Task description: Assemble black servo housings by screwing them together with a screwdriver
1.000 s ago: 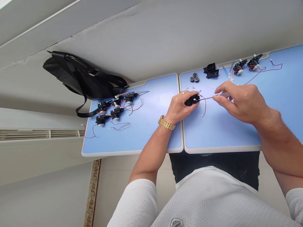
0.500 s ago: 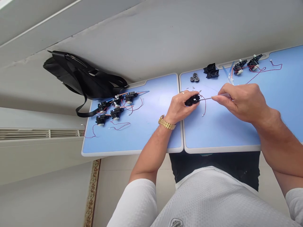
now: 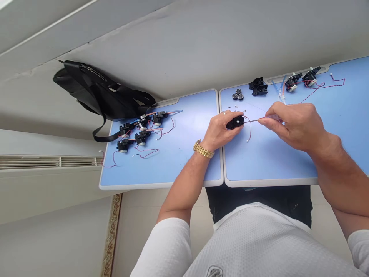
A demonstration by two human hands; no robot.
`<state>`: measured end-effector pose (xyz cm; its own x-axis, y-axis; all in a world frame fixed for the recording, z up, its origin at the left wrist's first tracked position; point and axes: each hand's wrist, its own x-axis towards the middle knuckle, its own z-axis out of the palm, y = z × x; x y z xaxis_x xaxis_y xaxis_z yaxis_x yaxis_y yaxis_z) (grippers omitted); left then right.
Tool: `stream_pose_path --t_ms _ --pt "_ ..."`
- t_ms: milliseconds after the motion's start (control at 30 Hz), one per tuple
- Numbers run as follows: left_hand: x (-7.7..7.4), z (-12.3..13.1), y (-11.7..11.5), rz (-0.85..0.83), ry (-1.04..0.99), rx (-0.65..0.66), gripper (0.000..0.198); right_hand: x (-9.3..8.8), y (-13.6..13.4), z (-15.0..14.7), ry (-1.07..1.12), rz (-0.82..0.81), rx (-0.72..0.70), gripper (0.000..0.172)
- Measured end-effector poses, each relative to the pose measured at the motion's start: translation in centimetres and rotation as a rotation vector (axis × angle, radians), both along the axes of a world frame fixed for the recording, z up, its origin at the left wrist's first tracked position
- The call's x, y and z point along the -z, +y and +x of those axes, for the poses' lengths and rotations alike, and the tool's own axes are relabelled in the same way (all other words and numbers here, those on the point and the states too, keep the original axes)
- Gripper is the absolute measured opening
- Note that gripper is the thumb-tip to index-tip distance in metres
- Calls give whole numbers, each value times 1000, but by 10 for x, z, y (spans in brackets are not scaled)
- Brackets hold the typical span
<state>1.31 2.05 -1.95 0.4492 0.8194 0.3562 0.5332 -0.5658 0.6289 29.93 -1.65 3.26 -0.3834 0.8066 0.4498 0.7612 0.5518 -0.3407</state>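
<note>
Black plastic housing [image 3: 236,122] sits gripped in the curled fingers [image 3: 230,115] of the left hand [image 3: 220,129], held over the bench [image 3: 268,169], with a gold link watch [image 3: 203,149] on that wrist. The right hand [image 3: 294,127] is closed on a slim screwdriver [image 3: 269,117], pinching it between thumb and fingers. Its thin metal shaft runs almost level to the left and ends at the housing's right side; whether the tip truly touches is too small to tell. The left hand is the nearer, wrapped round the housing, while the right stands off along the shaft. A thin red wire [image 3: 250,130] curves down beside the housing. Wired black motor units [image 3: 138,134] lie further left on the bench.
</note>
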Motion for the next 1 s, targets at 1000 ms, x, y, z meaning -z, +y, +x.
stream_pose_path --t_ms 1000 --pt "-1 0 0 9 8 16 32 -3 -1 -5 46 32 -46 36"
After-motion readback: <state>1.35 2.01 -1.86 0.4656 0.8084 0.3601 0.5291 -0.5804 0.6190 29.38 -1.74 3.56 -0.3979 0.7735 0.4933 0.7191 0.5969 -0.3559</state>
